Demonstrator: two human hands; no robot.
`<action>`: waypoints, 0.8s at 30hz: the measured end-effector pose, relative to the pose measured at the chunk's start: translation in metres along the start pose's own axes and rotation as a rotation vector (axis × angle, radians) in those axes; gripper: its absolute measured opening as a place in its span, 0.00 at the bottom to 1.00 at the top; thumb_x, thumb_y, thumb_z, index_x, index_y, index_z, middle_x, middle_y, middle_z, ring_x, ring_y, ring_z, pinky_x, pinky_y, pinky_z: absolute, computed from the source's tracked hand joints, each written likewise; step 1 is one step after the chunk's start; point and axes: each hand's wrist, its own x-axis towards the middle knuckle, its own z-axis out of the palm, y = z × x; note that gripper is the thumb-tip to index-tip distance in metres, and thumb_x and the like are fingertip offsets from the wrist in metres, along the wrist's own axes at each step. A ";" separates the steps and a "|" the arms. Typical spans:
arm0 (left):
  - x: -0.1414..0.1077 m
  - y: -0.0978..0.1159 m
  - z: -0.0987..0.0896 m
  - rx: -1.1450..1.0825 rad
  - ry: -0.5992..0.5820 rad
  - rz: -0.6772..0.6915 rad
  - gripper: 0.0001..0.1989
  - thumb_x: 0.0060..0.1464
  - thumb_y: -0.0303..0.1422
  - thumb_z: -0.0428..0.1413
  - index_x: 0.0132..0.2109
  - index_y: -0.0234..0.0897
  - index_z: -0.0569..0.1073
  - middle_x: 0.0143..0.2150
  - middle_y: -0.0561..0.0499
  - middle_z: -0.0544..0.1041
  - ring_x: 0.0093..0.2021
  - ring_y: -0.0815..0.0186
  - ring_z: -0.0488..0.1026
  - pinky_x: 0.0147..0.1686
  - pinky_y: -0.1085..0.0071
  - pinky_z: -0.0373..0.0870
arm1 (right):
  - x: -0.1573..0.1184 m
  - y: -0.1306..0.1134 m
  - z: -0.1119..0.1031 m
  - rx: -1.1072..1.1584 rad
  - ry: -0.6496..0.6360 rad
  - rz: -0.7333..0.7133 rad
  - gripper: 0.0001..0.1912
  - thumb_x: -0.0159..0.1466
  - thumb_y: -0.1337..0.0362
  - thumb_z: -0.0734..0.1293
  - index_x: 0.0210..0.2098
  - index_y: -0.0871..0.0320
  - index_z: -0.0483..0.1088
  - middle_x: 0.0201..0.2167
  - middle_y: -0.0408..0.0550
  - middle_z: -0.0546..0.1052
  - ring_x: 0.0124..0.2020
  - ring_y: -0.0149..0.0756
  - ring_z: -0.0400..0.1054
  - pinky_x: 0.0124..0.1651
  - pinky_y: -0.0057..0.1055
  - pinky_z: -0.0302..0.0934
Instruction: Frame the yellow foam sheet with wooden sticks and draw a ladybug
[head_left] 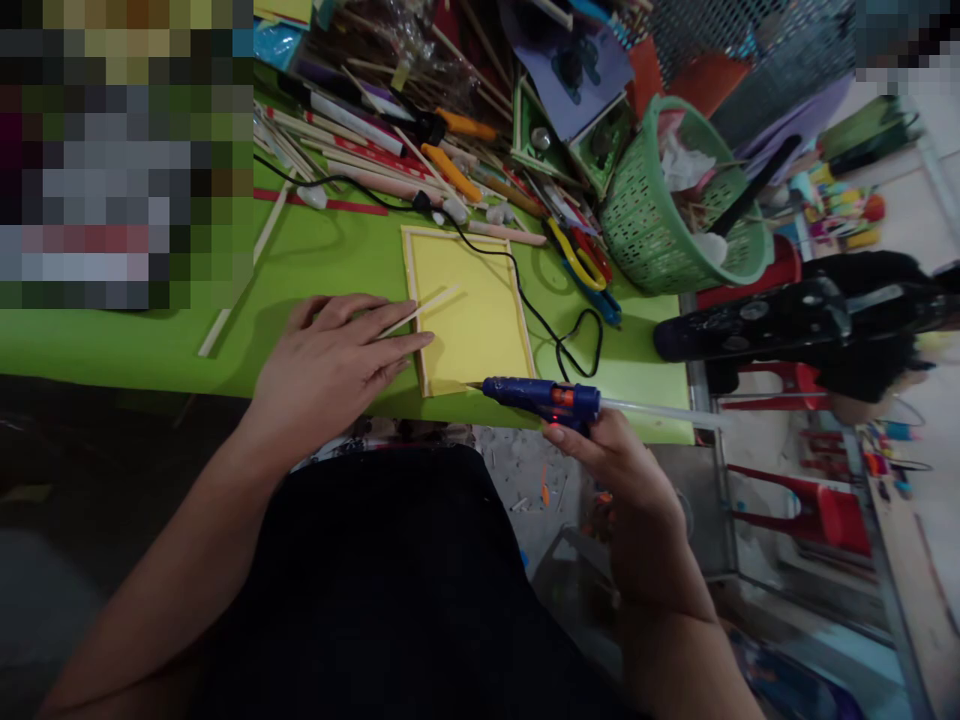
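Note:
A yellow sheet [472, 320] edged with thin wooden strips lies at the front of the green table. My left hand [337, 350] rests at its left edge, a thin wooden stick [431, 301] held between the fingers and slanting over the sheet. In my right hand [615, 450] is a blue hot glue gun [532, 395], with a clear glue stick [660, 411] poking out of its back end. The gun's nozzle points left, close to the sheet's lower edge; whether it touches cannot be made out. A small red light glows on its side.
The gun's black cord [517, 280] crosses the sheet and loops on the green table [360, 250]. Behind lie scissors [577, 255], sticks, pens and craft scraps in a heap. A green basket [637, 220] and a dark bottle [750, 320] stand at the right.

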 end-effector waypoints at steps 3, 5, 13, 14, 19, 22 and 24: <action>0.000 0.001 -0.001 0.006 0.011 -0.001 0.19 0.74 0.33 0.50 0.64 0.55 0.75 0.70 0.55 0.75 0.68 0.52 0.68 0.62 0.49 0.66 | -0.002 0.004 -0.002 -0.019 0.017 0.017 0.20 0.66 0.49 0.72 0.51 0.55 0.80 0.37 0.48 0.80 0.43 0.47 0.75 0.44 0.41 0.70; 0.000 0.002 -0.002 0.002 0.013 -0.008 0.18 0.74 0.33 0.49 0.64 0.55 0.75 0.70 0.55 0.75 0.68 0.53 0.68 0.63 0.49 0.66 | -0.004 0.005 -0.003 -0.004 0.024 0.022 0.19 0.67 0.50 0.72 0.51 0.54 0.80 0.37 0.47 0.80 0.43 0.46 0.75 0.44 0.40 0.70; 0.001 0.002 -0.002 -0.106 -0.011 -0.056 0.19 0.72 0.35 0.51 0.63 0.57 0.76 0.71 0.55 0.74 0.69 0.50 0.69 0.67 0.43 0.63 | 0.001 -0.005 0.004 0.001 -0.010 -0.028 0.18 0.67 0.48 0.72 0.49 0.53 0.80 0.39 0.49 0.81 0.44 0.48 0.76 0.48 0.43 0.71; 0.000 0.002 -0.002 -0.097 -0.017 -0.048 0.19 0.72 0.34 0.51 0.63 0.57 0.76 0.71 0.55 0.74 0.69 0.50 0.69 0.66 0.43 0.63 | 0.001 -0.004 0.003 -0.011 -0.001 -0.021 0.19 0.67 0.47 0.72 0.49 0.54 0.80 0.40 0.49 0.81 0.44 0.48 0.76 0.48 0.43 0.71; 0.000 0.003 -0.007 -0.050 -0.056 -0.031 0.20 0.74 0.34 0.47 0.65 0.53 0.75 0.72 0.54 0.72 0.69 0.50 0.67 0.64 0.42 0.65 | -0.005 0.003 -0.005 -0.031 0.025 0.029 0.18 0.68 0.49 0.71 0.50 0.53 0.81 0.36 0.47 0.81 0.41 0.47 0.76 0.43 0.40 0.71; 0.001 0.003 -0.007 -0.061 -0.080 -0.036 0.20 0.75 0.35 0.46 0.66 0.53 0.74 0.72 0.55 0.72 0.70 0.50 0.66 0.65 0.42 0.64 | -0.008 0.004 -0.005 0.005 0.018 0.023 0.17 0.69 0.50 0.70 0.51 0.52 0.81 0.35 0.47 0.81 0.41 0.47 0.76 0.43 0.39 0.71; 0.001 0.002 -0.005 -0.071 -0.051 -0.051 0.20 0.74 0.35 0.47 0.65 0.54 0.75 0.71 0.56 0.73 0.70 0.50 0.67 0.66 0.44 0.63 | -0.007 0.003 -0.002 0.027 0.011 0.003 0.18 0.69 0.50 0.71 0.52 0.52 0.80 0.37 0.47 0.81 0.40 0.46 0.75 0.43 0.39 0.71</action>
